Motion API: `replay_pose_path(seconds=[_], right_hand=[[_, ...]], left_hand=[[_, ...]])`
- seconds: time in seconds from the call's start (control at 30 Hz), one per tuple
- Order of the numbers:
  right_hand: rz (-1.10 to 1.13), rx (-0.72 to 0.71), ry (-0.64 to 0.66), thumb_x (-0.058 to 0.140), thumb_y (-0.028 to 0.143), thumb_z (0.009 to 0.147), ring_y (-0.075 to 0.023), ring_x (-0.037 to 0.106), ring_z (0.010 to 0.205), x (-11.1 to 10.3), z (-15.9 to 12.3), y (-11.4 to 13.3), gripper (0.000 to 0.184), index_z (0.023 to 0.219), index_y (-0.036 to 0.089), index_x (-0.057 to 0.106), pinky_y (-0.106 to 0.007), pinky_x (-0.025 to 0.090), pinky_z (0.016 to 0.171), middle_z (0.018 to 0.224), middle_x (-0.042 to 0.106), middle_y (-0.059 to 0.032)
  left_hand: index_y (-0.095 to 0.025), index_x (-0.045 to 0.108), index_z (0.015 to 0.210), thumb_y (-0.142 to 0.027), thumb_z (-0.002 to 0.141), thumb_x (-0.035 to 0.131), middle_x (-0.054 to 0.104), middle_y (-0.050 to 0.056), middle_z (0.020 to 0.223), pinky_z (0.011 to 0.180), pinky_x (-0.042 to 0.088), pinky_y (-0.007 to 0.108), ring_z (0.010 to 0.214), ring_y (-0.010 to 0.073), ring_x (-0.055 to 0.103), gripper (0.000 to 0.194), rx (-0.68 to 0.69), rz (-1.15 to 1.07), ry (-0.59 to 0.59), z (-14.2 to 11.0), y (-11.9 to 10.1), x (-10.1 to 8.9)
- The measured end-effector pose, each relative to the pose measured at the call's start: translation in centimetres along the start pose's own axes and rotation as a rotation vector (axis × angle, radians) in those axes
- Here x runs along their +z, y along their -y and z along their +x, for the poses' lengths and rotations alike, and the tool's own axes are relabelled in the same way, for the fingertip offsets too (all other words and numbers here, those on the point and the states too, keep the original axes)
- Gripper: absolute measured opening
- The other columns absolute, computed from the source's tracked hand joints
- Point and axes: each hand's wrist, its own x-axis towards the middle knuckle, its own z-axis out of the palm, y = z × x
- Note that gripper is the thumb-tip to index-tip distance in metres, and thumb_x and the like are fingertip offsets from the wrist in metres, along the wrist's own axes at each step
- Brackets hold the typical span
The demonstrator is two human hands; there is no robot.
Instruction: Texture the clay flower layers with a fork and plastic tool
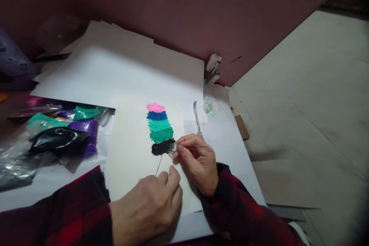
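On a cream sheet (129, 150) lies a column of textured clay patches (159, 127): pink on top, then blue, two greens and black at the bottom. My right hand (197, 163) is closed around a metal fork (197, 123), its tines pressed at the right edge of the black patch (162, 147). My left hand (150, 203) rests on the sheet just below, fingers curled together and pinching a thin wire-like stick (158, 165) that runs up to the black patch. Both sleeves are red and black plaid.
Plastic bags of coloured clay (62, 130) in black, purple and green lie at the left. Large white sheets (115, 73) cover the table. Paint tubes and a brush (215, 67) stand by the maroon wall. A small clear wrapper (210, 105) lies near the fork.
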Motion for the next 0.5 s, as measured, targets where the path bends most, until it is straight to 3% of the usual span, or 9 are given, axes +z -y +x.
replay_pose_path(seconds=[0.5], right_hand=[[-0.087,-0.014,0.038,0.055,0.015,0.084,-0.0074,0.059,0.060,-0.09,-0.10,0.12,0.007,0.079,0.016,0.059,-0.024,0.054,0.056,0.091,0.056,-0.0029]], left_hand=[[-0.007,0.054,0.096,-0.004,0.083,0.033,0.061,0.024,0.106,0.039,0.049,0.033,0.060,0.0230,0.061,0.025,-0.004,-0.030,0.000,0.07,0.00,0.13]])
